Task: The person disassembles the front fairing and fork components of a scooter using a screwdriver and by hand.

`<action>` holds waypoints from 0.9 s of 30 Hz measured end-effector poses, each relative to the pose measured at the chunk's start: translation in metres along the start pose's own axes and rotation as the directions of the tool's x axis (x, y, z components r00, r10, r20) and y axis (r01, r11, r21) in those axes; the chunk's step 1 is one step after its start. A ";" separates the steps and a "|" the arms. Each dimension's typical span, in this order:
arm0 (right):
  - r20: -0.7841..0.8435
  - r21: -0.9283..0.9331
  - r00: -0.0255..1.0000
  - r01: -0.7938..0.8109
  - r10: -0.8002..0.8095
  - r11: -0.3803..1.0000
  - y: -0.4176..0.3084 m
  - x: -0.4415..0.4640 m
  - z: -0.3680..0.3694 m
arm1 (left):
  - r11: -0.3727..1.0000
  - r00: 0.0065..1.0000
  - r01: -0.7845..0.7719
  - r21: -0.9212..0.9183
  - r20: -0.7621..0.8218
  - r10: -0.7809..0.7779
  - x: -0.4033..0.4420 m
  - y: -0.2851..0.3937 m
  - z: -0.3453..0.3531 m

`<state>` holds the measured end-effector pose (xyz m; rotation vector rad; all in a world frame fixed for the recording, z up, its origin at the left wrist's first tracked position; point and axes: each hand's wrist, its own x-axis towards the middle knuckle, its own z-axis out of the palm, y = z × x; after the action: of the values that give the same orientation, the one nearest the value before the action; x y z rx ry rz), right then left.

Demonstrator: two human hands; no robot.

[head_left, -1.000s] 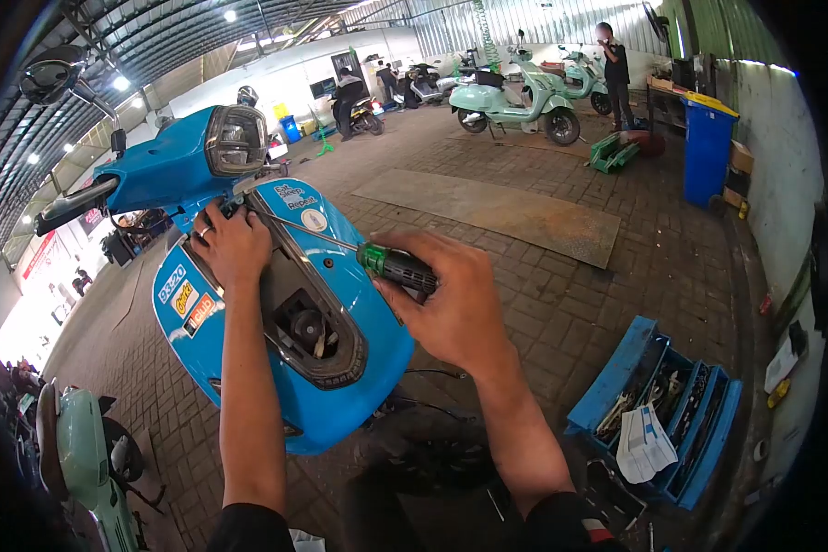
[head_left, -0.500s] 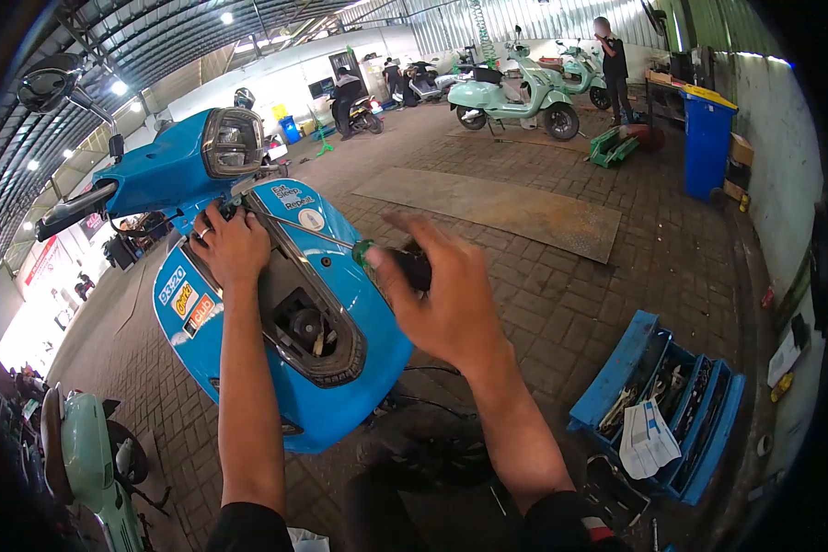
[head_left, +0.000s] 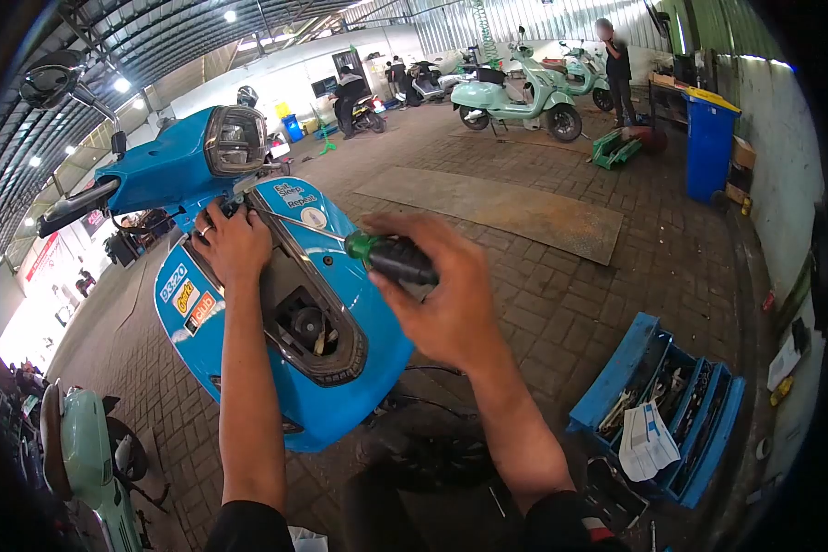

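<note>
In my right hand is a screwdriver with a green and black handle, gripped between thumb and fingers. Its thin shaft runs up and left across the front of a blue scooter towards my left hand. That hand has its fingers bent at the top of a dark recess in the scooter's front panel. The screwdriver's tip is hard to see beside those fingers, and whatever they grip is hidden. Lower in the recess a round black part and a small connector show.
On the right floor an open blue toolbox holds several tools and a paper sheet. A metal plate lies on the paving. Pale green scooters and a person stand farther back, near a blue bin.
My right fingers, spread and blurred before, have come in around the screwdriver handle. The handle has shifted slightly left. My left hand has stayed at the recess.
</note>
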<state>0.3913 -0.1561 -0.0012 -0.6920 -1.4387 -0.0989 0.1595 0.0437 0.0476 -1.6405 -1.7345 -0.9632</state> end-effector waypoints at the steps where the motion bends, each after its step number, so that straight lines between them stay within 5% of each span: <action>1: -0.014 -0.054 0.996 0.090 -0.091 0.994 -0.002 0.001 0.003 | 1.000 1.000 0.001 -0.002 -0.003 -0.001 0.001 0.000 0.000; 7: 0.066 -0.043 0.995 -0.071 0.074 0.997 -0.034 -0.014 0.021 | 1.000 1.000 0.017 0.022 0.016 -0.018 0.004 -0.002 0.003; 25: 0.035 0.066 0.997 -0.072 0.070 0.995 -0.001 -0.008 0.002 | 0.986 0.996 0.078 -0.145 -0.020 -0.081 0.007 0.000 0.002; 27: 0.094 0.118 0.964 -0.260 0.249 0.959 0.006 -0.010 -0.003 | 0.989 0.999 0.036 -0.142 -0.028 -0.040 0.005 -0.001 -0.002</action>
<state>0.3951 -0.1565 -0.0121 -0.7752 -1.4048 0.2228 0.1584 0.0448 0.0526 -1.6763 -1.7171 -1.1470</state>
